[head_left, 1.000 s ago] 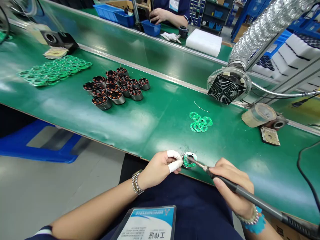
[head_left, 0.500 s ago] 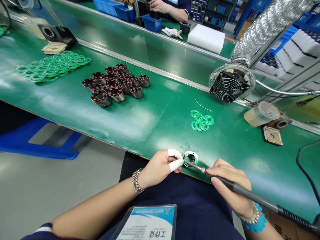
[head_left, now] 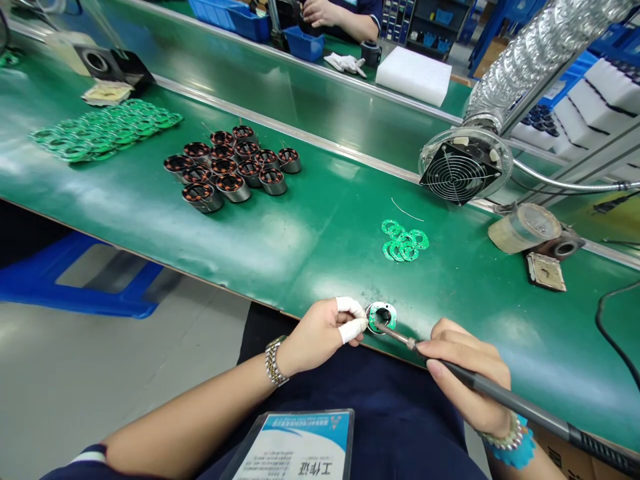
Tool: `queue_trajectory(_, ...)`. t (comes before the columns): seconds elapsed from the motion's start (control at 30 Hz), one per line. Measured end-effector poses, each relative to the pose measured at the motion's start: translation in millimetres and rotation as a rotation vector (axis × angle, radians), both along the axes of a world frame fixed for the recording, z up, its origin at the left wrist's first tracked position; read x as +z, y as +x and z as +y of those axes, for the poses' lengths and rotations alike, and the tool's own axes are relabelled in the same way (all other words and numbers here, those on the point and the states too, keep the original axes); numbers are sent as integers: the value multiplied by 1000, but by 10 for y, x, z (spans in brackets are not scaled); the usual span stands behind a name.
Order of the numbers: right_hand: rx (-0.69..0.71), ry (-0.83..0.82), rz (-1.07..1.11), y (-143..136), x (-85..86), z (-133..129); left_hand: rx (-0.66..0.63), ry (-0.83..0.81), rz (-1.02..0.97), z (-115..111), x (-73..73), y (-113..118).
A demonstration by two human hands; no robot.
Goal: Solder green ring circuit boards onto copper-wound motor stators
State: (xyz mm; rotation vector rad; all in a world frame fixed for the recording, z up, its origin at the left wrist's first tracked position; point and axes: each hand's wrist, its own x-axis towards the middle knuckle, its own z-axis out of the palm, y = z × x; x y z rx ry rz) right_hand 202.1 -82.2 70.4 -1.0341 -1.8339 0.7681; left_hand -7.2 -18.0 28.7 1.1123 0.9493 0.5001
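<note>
My left hand point(head_left: 327, 331), with white covers on the thumb and index finger, is pinched closed at the left edge of a green ring-shaped circuit board point(head_left: 391, 311). What lies between those fingertips is too small to make out. The board sits on a round motor stator near the table's front edge, mostly hidden beneath it. In my right hand point(head_left: 473, 373) is a soldering iron point(head_left: 493, 387), gripped like a pen. Its metal tip reaches the lower left inner rim of the board, close to my left fingertips.
Several loose ring boards point(head_left: 404, 241) lie beyond my hands, near a thin wire point(head_left: 407, 210). Several stators point(head_left: 233, 188) and stacked boards point(head_left: 107, 130) stand left. A fume fan point(head_left: 457, 173), a round tub point(head_left: 524, 228) and an iron stand point(head_left: 565, 248) are at right. A co-worker's hand point(head_left: 320, 12) shows opposite.
My right hand has shifted slightly to the right and down, and the soldering iron with it. My left hand and the board stay in nearly the same place.
</note>
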Motion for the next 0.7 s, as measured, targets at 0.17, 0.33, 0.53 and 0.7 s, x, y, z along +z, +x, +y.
queue_trajectory(0.17,-19,-7,22,87,10,-33,6,-3,8,3,-6,8)
queue_trajectory(0.33,-250,73,33,260,-21,-23,-19,23,21,-16,-6,-4)
queue_trajectory(0.53,-961,304,-166,1171,-55,459,-85,90,88,-13,-82,-33)
queue_trajectory(0.7,-1006,260,-208,1652,-96,759,-79,80,81,-33,-79,-35)
